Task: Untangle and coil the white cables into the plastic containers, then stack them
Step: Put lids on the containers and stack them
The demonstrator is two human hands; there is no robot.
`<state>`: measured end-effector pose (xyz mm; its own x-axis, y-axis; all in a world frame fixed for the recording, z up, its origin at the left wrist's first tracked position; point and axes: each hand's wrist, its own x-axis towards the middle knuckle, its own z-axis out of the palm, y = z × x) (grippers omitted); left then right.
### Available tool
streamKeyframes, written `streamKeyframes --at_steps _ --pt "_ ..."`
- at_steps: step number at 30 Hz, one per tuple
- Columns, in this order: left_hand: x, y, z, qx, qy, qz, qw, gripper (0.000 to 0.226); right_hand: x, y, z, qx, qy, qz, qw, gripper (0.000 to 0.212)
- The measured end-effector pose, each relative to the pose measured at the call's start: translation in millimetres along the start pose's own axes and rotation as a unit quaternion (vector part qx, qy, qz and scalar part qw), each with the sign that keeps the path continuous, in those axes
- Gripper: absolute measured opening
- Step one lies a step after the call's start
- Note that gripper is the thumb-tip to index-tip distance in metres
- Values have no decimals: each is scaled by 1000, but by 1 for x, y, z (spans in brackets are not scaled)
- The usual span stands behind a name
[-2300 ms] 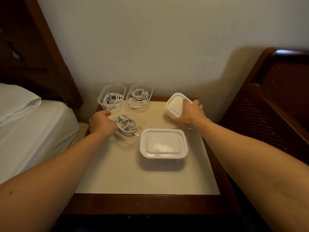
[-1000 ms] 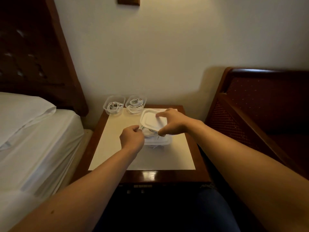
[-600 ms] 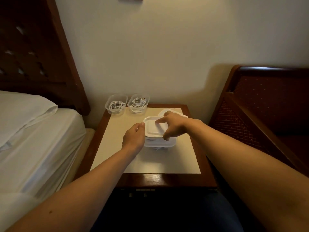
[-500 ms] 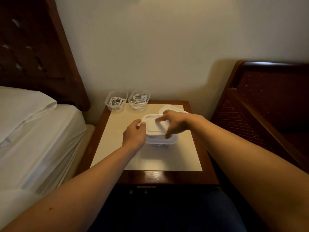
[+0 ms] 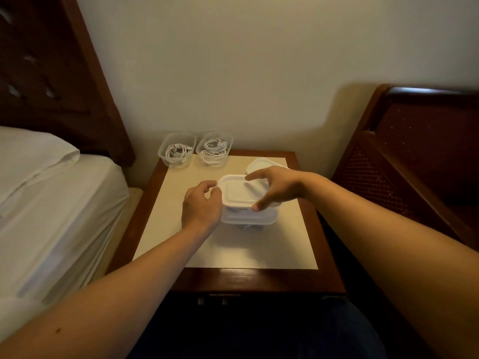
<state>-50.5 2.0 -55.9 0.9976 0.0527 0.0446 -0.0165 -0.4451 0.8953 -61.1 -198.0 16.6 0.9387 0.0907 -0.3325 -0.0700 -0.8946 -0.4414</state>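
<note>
Centrally, lid: a white lid (image 5: 239, 189) is sitting on top of a plastic container (image 5: 248, 218) in the middle of the nightstand (image 5: 228, 278), with both hands at its edges.
Left hand: the left hand (image 5: 201, 206) is curling against the lid's left edge, thumb and fingers bent round the corner and pinching it.
Right hand: the right hand (image 5: 278, 187) is arching over the lid's right side, index finger lying on the far edge and thumb pressing the near corner, clamping the lid between them.
Container under the lid: its contents are mostly hidden; only a bit of white cable is showing at its base.
Back row: two open containers (image 5: 177, 152) (image 5: 215, 149) are standing side by side at the nightstand's rear left edge, each holding a coiled white cable (image 5: 177, 151) (image 5: 214, 149).
Second lid: another white lid (image 5: 261, 164) is lying behind the right hand, partly hidden.
Surroundings: a white-sheeted bed (image 5: 51, 203) is flanking the nightstand on the left, and a dark wooden chair (image 5: 414, 151) on the right.
</note>
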Motion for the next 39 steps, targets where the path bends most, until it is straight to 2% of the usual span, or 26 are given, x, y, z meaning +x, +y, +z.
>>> streamKeyframes --at_steps 3,6,8,11,13,15,19,21,25,31,39 --pt "19 10 -2 -16 29 -21 999 27 7 -6 -13 75 37 -4 996 80" --pt "48 19 1 -29 45 -63 997 25 24 -4 -23 127 138 -4 982 68" --pt "72 21 8 -54 33 -112 992 21 41 8 -26 152 185 15 971 56" --pt "107 21 21 -108 -10 -190 976 19 68 39 -24 115 216 71 967 45" --pt "123 21 29 -133 -37 -226 964 24 83 60 -20 88 212 108 967 46" --pt "133 19 38 -160 -54 -254 952 28 96 76 -14 57 174 127 975 53" --pt "151 16 55 -216 -62 -287 931 38 116 89 -6 -6 83 155 984 92" --pt "162 17 62 -230 -64 -290 927 46 124 92 -5 -39 39 155 986 101" --pt "179 21 71 -213 -71 -297 928 47 135 95 -9 -38 54 148 987 94" --pt "187 22 78 -185 -81 -310 929 30 139 94 -16 -6 80 172 982 89" --pt "179 24 68 -168 -77 -291 939 39 128 95 -8 42 113 194 974 83"
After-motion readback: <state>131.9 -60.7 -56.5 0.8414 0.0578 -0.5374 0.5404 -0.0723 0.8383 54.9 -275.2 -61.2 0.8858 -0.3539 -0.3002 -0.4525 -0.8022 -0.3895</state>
